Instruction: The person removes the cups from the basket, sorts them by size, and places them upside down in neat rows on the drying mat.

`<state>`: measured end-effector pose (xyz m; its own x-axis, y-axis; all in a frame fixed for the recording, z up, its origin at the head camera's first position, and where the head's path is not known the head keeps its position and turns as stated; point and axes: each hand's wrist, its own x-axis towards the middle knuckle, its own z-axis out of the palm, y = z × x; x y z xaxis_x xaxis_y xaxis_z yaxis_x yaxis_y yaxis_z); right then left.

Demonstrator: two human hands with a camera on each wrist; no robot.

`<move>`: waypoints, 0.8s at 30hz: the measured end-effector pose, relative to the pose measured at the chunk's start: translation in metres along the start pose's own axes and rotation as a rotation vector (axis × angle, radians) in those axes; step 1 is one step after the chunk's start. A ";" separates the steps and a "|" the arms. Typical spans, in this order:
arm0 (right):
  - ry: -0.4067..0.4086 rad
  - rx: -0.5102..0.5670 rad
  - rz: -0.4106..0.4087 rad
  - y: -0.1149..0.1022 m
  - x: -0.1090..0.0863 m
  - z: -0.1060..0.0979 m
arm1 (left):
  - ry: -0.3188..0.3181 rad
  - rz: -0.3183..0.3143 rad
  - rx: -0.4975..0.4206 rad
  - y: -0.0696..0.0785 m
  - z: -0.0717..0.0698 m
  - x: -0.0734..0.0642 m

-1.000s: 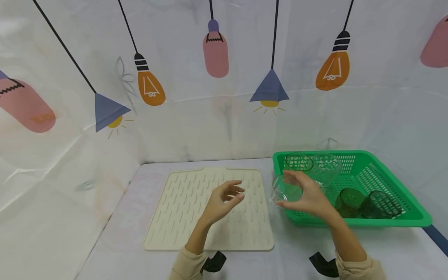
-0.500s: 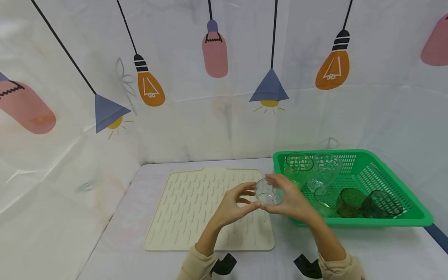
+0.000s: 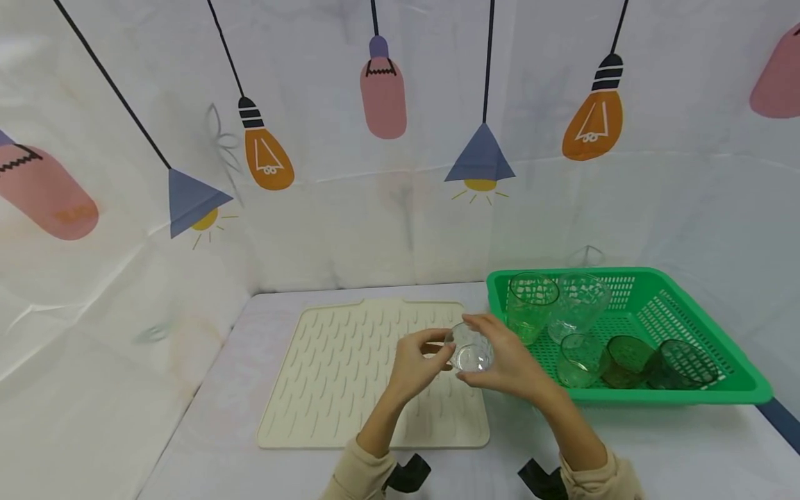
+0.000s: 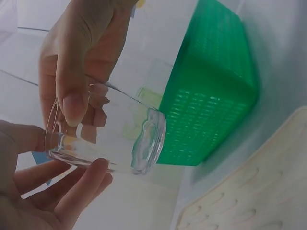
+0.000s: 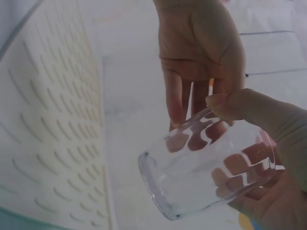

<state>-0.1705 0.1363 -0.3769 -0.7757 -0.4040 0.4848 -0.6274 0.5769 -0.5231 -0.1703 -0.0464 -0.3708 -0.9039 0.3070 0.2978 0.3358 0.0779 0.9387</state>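
Note:
A clear drinking glass (image 3: 471, 351) is held in the air over the right edge of the cream mat, rim up and slightly tilted. My right hand (image 3: 506, 357) grips its right side, thumb and fingers spread around the wall. On the other side, my left hand (image 3: 417, 361) pinches the glass near the rim between thumb and fingers. Close up in the left wrist view, the thick base of the glass (image 4: 148, 143) points down toward the mat. In the right wrist view, fingers show through the transparent wall of the glass (image 5: 201, 163).
Under the hands lies a cream ridged mat (image 3: 337, 389) on a white-covered table. To the right stands a green plastic basket (image 3: 737, 378) holding several glasses, among them a dark green glass (image 3: 681, 366) and an olive green glass (image 3: 625, 361). A patterned sheet hangs behind.
My right hand has carried the glass leftward from the basket's left side to over the mat's edge. My left hand has moved right and taken hold of it too. The glass has tipped slightly.

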 end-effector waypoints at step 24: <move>-0.028 0.056 0.124 0.018 -0.011 0.010 | 0.075 -0.009 -0.073 -0.011 -0.008 0.003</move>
<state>-0.1739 0.1437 -0.3990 -0.8487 -0.3518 0.3950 -0.5287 0.5833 -0.6166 -0.1789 -0.0541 -0.3787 -0.9249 0.2348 0.2990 0.3100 0.0103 0.9507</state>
